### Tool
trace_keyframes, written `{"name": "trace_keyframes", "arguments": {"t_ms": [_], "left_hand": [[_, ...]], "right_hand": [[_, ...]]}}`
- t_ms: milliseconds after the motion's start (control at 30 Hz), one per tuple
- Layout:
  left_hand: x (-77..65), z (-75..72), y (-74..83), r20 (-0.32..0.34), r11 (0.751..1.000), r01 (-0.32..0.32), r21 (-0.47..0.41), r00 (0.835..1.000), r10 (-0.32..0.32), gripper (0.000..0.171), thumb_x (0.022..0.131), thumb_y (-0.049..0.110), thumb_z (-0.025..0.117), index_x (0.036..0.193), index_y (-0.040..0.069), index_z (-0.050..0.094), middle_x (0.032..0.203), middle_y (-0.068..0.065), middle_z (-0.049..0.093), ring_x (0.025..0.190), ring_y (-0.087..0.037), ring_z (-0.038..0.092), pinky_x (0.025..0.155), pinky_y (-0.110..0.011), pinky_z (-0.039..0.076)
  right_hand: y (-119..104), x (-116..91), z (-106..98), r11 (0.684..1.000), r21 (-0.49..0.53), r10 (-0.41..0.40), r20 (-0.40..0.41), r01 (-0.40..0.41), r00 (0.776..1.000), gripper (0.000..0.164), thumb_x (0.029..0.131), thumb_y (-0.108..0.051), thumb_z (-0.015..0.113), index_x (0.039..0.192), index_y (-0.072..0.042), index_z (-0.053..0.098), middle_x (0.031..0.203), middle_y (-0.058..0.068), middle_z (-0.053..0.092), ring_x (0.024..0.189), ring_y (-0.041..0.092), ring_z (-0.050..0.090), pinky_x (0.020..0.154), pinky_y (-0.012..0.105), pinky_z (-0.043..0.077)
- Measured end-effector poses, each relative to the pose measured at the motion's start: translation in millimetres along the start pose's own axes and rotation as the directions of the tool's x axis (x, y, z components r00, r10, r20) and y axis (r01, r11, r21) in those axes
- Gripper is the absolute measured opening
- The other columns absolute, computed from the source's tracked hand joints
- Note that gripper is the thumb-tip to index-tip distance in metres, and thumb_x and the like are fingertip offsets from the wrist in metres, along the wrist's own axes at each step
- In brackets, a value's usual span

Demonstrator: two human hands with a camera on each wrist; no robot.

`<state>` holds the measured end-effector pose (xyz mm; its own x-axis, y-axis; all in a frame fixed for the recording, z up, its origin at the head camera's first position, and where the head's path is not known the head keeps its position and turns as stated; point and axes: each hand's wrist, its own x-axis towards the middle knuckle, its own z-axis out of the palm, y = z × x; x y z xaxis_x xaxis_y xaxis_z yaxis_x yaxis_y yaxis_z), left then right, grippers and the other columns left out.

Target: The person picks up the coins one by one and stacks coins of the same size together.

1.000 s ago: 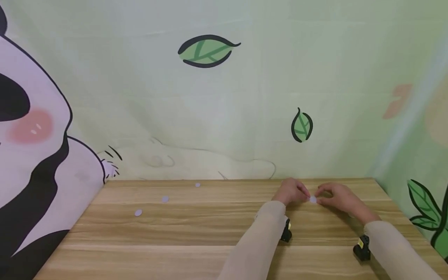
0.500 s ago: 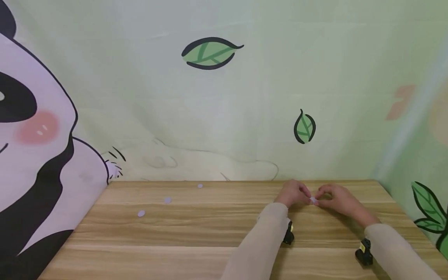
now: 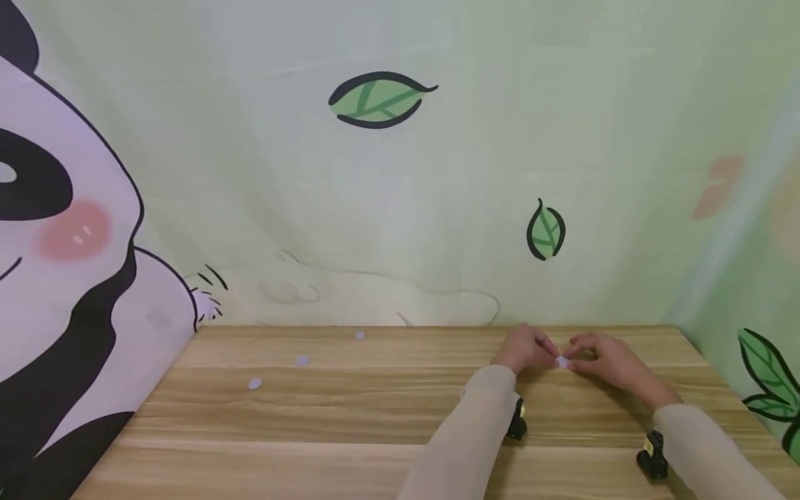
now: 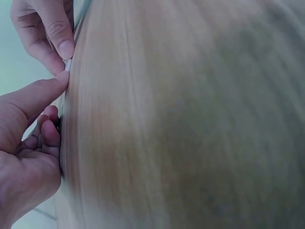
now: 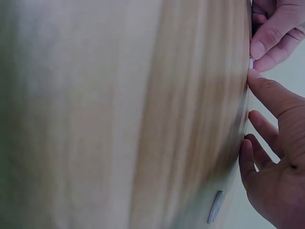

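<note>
Nearest me, two long beige sleeves, the left sleeve [image 3: 462, 430] and right sleeve [image 3: 706, 441], reach over the wood-grain table [image 3: 312, 417]. A small black camera [image 3: 653, 455] sits at the right wrist, another at the left. Farther in, toward the table's back right, the left hand [image 3: 525, 347] and right hand [image 3: 606, 357] meet at a small, thin, pale-lilac round disc [image 3: 562, 362], material unclear. Disc is between them, near the back edge; each grip pinches it, thumb to finger, from its own side. Can't tell if it touches the table. Flat greyish oval piece [image 5: 216, 206] near the right hand, right wrist view only. Three more pale discs [image 3: 303, 360] lie well apart, back left, in a diagonal row. Behind: pale-green backdrop [image 3: 475, 146] with printed panda [image 3: 81, 229] and green leaves [image 3: 377, 101].
</note>
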<state>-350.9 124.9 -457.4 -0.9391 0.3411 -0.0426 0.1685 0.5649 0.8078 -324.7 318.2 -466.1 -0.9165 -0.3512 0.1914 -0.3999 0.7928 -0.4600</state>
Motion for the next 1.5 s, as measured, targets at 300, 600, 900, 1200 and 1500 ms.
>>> {"name": "trace_keyframes", "arguments": {"t_ms": [300, 600, 900, 1200, 1500], "left_hand": [[3.0, -0.4, -2.0, 0.028, 0.997, -0.01, 0.077, 1.0, 0.008, 0.009, 0.078, 0.009, 0.088, 0.084, 0.011, 0.082, 0.085, 0.01, 0.073, 0.073, -0.001, 0.051, 0.067, -0.016, 0.041], [7.0, -4.2, -4.2, 0.045, 0.998, -0.006, 0.07, 0.999, 0.003, 0.008, 0.079, 0.009, 0.088, 0.083, 0.011, 0.081, 0.079, 0.01, 0.072, 0.072, -0.003, 0.051, 0.067, -0.018, 0.041], [4.6, -8.0, -6.5, 0.073, 0.996, -0.017, 0.084, 0.997, 0.011, 0.008, 0.079, 0.009, 0.088, 0.083, 0.011, 0.081, 0.083, 0.01, 0.073, 0.072, -0.003, 0.05, 0.067, -0.018, 0.041], [2.3, -11.9, -15.1, 0.074, 0.991, -0.078, 0.111, 0.995, 0.07, 0.008, 0.078, 0.009, 0.088, 0.082, 0.01, 0.081, 0.085, 0.009, 0.075, 0.074, -0.001, 0.053, 0.07, -0.015, 0.043], [-5.1, -17.5, -22.2, 0.024, 0.984, -0.138, 0.114, 0.99, 0.136, 0.009, 0.077, 0.009, 0.088, 0.083, 0.009, 0.083, 0.087, 0.005, 0.078, 0.074, 0.004, 0.053, 0.069, -0.011, 0.041]], "right_hand": [[2, -1, 5, 0.999, -0.028, -0.045, -0.052, 0.043, 0.998, 0.014, 0.083, -0.02, 0.085, 0.093, -0.011, 0.08, 0.11, 0.02, 0.073, 0.109, 0.045, 0.064, 0.091, 0.06, 0.049], [-5, 1, 4, 0.999, -0.006, 0.035, -0.038, -0.035, 0.999, 0.016, 0.084, -0.024, 0.084, 0.095, -0.014, 0.08, 0.092, 0.004, 0.074, 0.081, 0.017, 0.055, 0.071, 0.034, 0.045], [-14, -3, 7, 1.0, 0.008, 0.006, -0.041, -0.006, 0.999, 0.015, 0.087, -0.023, 0.082, 0.095, -0.011, 0.08, 0.089, -0.002, 0.077, 0.086, 0.009, 0.066, 0.075, 0.03, 0.052], [-25, -4, 12, 1.0, 0.019, 0.011, -0.05, -0.01, 0.999, 0.011, 0.086, -0.017, 0.082, 0.093, -0.009, 0.08, 0.09, 0.003, 0.077, 0.085, 0.015, 0.068, 0.071, 0.029, 0.052], [-30, -3, 15, 0.992, 0.092, 0.09, -0.013, -0.089, 0.996, 0.017, 0.087, -0.019, 0.082, 0.099, -0.006, 0.08, 0.095, 0.007, 0.078, 0.093, 0.024, 0.07, 0.076, 0.031, 0.052]]}}
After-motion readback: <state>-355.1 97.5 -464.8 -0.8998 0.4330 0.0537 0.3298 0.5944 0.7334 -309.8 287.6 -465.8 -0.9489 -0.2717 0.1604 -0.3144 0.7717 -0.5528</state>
